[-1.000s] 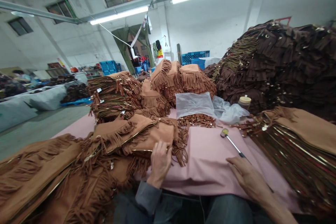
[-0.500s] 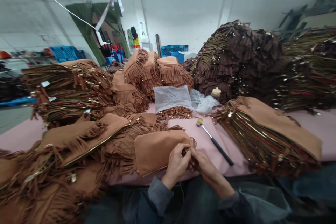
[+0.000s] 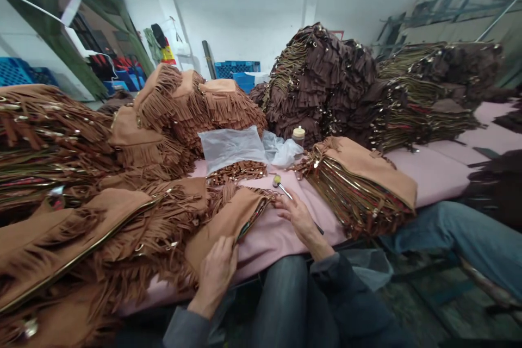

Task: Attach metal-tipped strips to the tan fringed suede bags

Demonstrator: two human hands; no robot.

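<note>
A tan fringed pouch point(image 3: 220, 223) lies slanted on the pink cloth, its gold zip edge turned towards the right. My left hand point(image 3: 218, 269) is closed on the pouch's near edge, thumb at the zip side. My right hand point(image 3: 299, 220) reaches out flat with fingers apart, by the far zip end of the pouch. Whether its fingertips touch the fringe there is hard to tell. Partly beneath this hand lies a hammer point(image 3: 284, 191) with a yellow-faced head and a black grip; the hand hides its middle.
Tan fringed pouches point(image 3: 122, 212) pile up on the left. Another stack point(image 3: 367, 174) sits at the right, with dark brown pouches point(image 3: 322, 87) heaped behind. A clear plastic bag point(image 3: 232, 147), small tan tassels point(image 3: 236, 171) and a jar point(image 3: 298, 135) stand beyond the hammer. Another person's leg point(image 3: 460, 234) shows at right.
My hands have parted from the pouch's zip end. The left went to its near edge, the right towards the hammer. The pouch has swung aslant, and the view has turned right.
</note>
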